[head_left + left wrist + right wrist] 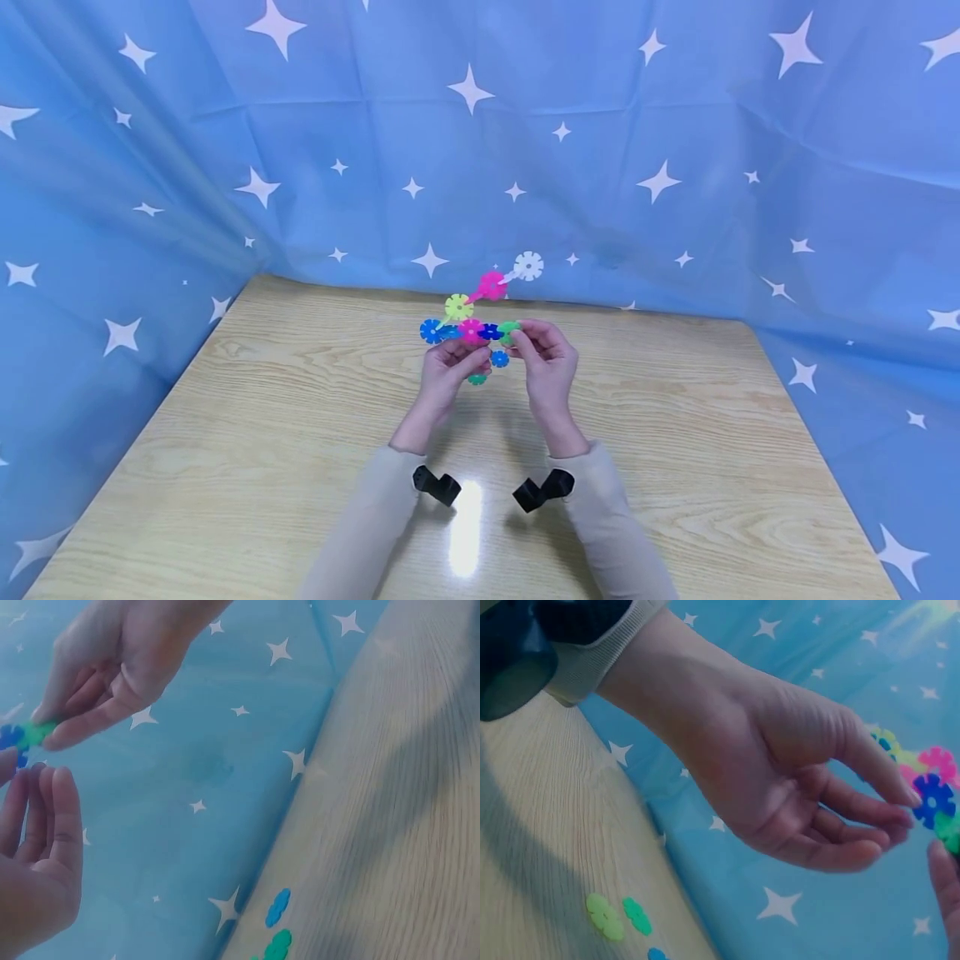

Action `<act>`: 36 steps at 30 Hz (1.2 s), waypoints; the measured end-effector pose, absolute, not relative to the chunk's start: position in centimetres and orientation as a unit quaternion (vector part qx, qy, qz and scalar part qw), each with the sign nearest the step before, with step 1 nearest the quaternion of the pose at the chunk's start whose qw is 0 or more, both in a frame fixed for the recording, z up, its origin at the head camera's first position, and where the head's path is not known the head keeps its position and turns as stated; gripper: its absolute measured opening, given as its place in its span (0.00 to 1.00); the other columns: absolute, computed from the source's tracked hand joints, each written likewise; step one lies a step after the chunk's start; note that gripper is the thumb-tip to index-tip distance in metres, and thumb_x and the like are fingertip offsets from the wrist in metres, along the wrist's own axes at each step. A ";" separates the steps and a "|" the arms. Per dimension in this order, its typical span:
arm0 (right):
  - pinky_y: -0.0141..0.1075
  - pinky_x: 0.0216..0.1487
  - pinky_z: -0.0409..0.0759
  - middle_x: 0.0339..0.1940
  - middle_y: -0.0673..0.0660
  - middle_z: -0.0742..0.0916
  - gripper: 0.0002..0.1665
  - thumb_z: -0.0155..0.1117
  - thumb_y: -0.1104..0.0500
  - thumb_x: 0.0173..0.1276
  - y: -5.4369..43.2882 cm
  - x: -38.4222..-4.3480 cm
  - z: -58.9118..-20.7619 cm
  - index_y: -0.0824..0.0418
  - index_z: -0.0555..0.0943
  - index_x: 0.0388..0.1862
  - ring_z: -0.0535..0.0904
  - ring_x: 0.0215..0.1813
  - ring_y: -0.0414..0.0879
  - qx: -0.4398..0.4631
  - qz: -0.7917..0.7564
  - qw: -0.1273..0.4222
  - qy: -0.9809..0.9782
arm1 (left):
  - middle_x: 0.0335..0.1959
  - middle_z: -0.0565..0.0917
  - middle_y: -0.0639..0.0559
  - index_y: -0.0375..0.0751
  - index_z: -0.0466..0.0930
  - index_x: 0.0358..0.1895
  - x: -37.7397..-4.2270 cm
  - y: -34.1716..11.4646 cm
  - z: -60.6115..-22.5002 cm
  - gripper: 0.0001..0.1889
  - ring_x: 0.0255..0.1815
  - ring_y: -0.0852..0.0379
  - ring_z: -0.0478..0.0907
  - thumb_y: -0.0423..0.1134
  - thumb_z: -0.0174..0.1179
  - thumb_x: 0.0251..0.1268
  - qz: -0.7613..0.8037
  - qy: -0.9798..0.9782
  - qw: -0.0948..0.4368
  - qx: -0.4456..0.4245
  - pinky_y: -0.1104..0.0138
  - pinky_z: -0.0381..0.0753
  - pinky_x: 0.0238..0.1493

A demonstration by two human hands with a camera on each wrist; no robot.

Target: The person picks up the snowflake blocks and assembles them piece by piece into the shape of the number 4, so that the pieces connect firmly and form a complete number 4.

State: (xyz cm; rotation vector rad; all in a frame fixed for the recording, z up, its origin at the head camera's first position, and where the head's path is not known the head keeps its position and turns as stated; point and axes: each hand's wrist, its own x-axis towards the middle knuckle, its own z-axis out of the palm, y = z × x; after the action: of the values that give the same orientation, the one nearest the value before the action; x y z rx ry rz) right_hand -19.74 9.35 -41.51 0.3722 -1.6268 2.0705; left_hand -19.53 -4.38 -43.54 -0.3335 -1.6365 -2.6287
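My right hand point(552, 367) pinches a green notched plastic disc point(511, 331) between thumb and fingers. This disc meets a dark blue disc point(934, 801) at the right end of a row of interlocked discs. My left hand point(444, 379) grips the row from below, its thumb at the dark blue disc. Further left in the row are a pink disc point(472, 332) and a blue disc point(431, 331). From the left part a branch slants up through a yellow disc point(459, 307) and another pink disc point(492, 285) to a white disc point(528, 266).
Loose discs lie on the wooden table point(300, 433) behind the hands: a blue one point(499, 358), a green one point(477, 379) and a yellow-green one point(604, 916). A blue star-patterned cloth point(465, 167) hangs around the table's back and sides.
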 end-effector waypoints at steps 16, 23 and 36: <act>0.23 0.26 0.74 0.26 0.42 0.86 0.06 0.63 0.74 0.59 7.9 -19.6 -41.5 0.78 0.79 0.34 0.80 0.29 0.35 0.094 0.743 0.261 -0.609 | 0.23 0.83 0.55 0.49 0.83 0.26 -19.9 -3.2 -43.2 0.14 0.24 0.63 0.80 0.23 0.59 0.58 -0.857 -0.504 0.058 -0.088 0.71 0.83 0.32; 0.23 0.29 0.75 0.30 0.47 0.87 0.07 0.65 0.73 0.59 7.5 -19.6 -41.7 0.78 0.80 0.35 0.80 0.32 0.37 0.074 0.750 0.261 -0.603 | 0.18 0.83 0.55 0.45 0.85 0.24 -20.0 -3.2 -43.3 0.12 0.20 0.63 0.80 0.23 0.61 0.56 -0.854 -0.507 0.094 -0.073 0.71 0.83 0.30; 0.27 0.40 0.74 0.36 0.46 0.85 0.12 0.60 0.66 0.66 8.2 -19.9 -42.4 0.77 0.79 0.42 0.77 0.43 0.40 0.065 0.742 0.207 -0.635 | 0.23 0.85 0.58 0.26 0.83 0.31 -20.0 -4.5 -43.4 0.05 0.24 0.62 0.83 0.18 0.60 0.53 -0.826 -0.538 0.141 -0.091 0.69 0.84 0.32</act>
State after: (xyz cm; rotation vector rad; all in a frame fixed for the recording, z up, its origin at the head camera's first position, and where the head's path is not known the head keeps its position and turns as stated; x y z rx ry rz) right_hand -19.95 8.23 -42.38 0.1798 -1.7673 2.0652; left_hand -20.01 -4.46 -43.40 -0.2619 -1.5531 -2.3854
